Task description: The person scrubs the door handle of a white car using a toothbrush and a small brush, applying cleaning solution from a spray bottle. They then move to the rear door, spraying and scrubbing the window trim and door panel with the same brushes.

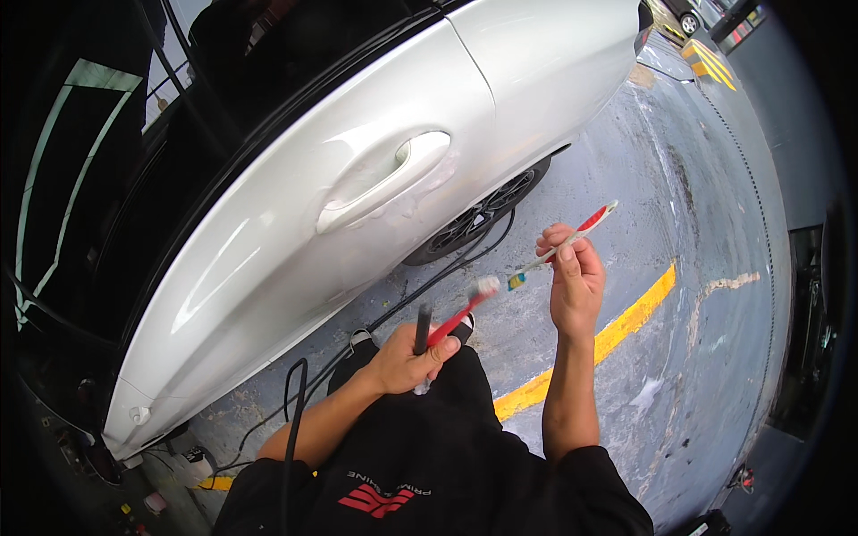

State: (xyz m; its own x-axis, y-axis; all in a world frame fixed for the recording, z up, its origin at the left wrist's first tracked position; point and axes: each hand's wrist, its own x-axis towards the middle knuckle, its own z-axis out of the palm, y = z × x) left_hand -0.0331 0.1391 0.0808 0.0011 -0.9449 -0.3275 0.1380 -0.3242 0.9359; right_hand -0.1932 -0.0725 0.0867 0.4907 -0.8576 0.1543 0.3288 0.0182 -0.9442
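Observation:
My left hand (404, 362) is closed around a red-handled brush (447, 323) with a blurred pale head and a dark rod-shaped object (422, 329). My right hand (576, 279) pinches a slim white toothbrush (590, 221) with a red grip, its blue and yellow bristles (517, 280) angled down beside the red brush's head. Whether the two heads touch I cannot tell. Both hands are in front of a white car door (268, 250), whose handle (422, 163) has pale streaks of foam around it.
The car's wheel (474, 214) shows below the body. Black hoses (396, 307) run along the grey floor (661, 375) near my feet. A yellow painted line (639, 308) crosses the floor to the right. A striped yellow block (710, 64) and another car (684, 20) are at the top right.

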